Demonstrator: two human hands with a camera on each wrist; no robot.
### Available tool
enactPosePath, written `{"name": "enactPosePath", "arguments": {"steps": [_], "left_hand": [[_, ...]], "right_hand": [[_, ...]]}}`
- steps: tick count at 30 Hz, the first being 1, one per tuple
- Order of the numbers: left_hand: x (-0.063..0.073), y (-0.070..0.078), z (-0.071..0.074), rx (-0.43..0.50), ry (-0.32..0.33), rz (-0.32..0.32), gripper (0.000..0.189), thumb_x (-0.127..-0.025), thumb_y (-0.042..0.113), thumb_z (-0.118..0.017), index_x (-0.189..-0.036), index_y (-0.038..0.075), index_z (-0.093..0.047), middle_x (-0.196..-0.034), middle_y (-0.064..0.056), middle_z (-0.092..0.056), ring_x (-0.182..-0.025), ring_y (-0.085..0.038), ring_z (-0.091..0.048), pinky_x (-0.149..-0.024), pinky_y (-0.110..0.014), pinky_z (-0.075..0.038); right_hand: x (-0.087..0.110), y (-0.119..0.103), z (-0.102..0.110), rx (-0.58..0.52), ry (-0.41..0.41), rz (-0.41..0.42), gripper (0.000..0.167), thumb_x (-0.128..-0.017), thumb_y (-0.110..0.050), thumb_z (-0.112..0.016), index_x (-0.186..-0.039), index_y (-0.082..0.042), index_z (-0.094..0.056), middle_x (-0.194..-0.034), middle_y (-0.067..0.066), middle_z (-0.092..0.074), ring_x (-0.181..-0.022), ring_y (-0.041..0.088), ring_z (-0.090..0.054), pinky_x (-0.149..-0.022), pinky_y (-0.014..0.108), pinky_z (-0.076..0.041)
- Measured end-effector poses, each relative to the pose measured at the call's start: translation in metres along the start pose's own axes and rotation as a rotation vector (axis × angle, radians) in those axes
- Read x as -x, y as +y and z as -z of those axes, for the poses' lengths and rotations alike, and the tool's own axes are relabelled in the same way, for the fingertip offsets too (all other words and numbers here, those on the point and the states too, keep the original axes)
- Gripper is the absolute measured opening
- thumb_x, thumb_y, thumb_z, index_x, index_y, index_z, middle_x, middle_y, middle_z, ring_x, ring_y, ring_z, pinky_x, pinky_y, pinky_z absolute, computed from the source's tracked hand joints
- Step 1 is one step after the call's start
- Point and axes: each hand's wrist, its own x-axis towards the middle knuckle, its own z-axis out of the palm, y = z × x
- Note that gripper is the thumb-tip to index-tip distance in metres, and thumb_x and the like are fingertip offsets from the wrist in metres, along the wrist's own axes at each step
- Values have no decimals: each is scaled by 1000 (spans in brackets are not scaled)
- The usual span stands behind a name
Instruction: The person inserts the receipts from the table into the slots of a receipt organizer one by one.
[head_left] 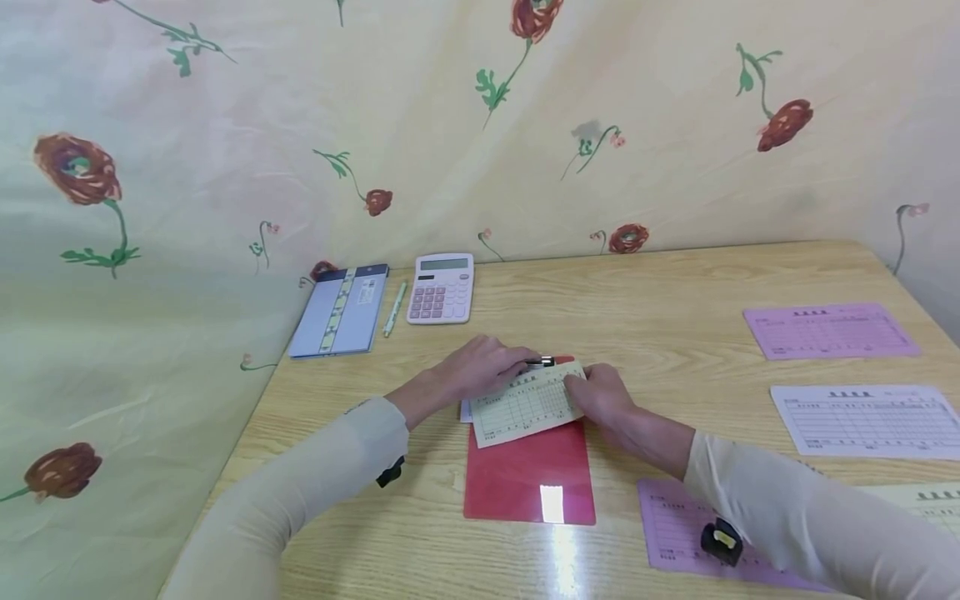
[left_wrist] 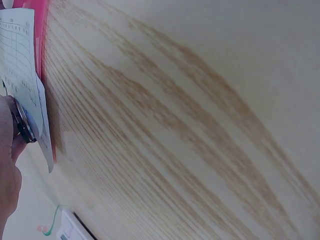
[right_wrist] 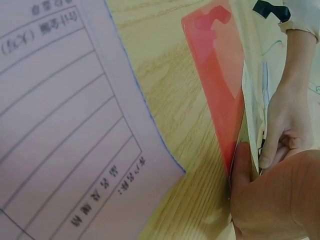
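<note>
A glossy red clipboard (head_left: 528,483) lies on the table in front of the person. My left hand (head_left: 487,365) grips the metal clip (head_left: 542,362) at its top edge; in the left wrist view the thumb and fingers close about the clip (left_wrist: 25,126). A pale yellow printed form (head_left: 517,414) lies tilted over the upper half of the board, its top edge close to the clip. My right hand (head_left: 609,398) pinches the form's right edge, thumb on top. A whitish sheet (head_left: 466,412) peeks out beneath it at the left. The right wrist view shows both hands close together at the clipboard (right_wrist: 212,75).
Behind at the left are a pale blue packet (head_left: 311,321), a pen (head_left: 395,309) and a calculator (head_left: 441,289). On the right lie a purple form (head_left: 831,331), a white form (head_left: 862,421), another yellow form (head_left: 926,500) and a purple form (head_left: 671,533) under the right forearm.
</note>
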Motion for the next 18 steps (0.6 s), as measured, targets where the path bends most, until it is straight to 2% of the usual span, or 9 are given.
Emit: {"name": "enactPosePath", "arguments": {"steps": [5, 18], "left_hand": [[0, 0, 0, 1, 11, -8, 32, -108, 13, -63, -139, 10, -70, -107, -5, -80, -47, -3, -48, -48, -14, -32], [-1, 0, 1, 12, 9, -19, 31, -108, 12, -63, -138, 9, -71, -103, -5, -80, -47, -2, -49, -48, -15, -33]], "right_hand": [[-1, 1, 0, 6, 3, 9, 45, -106, -12, -45, -139, 18, -51, -137, 29, -60, -118, 31, -59, -98, 38, -49], [-4, 2, 1, 27, 16, 30, 42, -106, -14, -47, -136, 14, -52, -129, 25, -64, -112, 29, -61, -92, 35, -49]]}}
